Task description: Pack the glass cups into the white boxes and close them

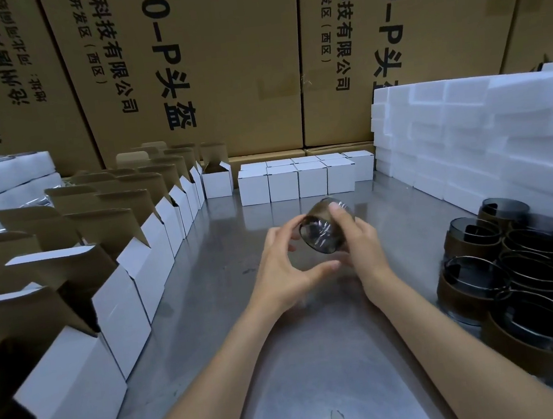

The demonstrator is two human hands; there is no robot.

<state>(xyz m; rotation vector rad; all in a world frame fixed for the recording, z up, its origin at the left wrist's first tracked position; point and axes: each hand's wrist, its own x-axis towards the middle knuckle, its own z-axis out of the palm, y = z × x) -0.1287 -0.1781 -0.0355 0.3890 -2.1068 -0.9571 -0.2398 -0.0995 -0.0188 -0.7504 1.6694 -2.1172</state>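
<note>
**Cup in both hands, open boxes to your left**

Head view: you held one glass cup [322,230] above the metal table [319,359], tipped on its side, mouth facing you. Your right hand [363,240] gripped its right wall, fingers curled over the top. Your left hand [284,263] cupped its left side, thumb below. The row of open white boxes [128,281] lay left, nearer your left hand. More cups [516,268] stood right. Cup needs turning upright first, probably.
</note>
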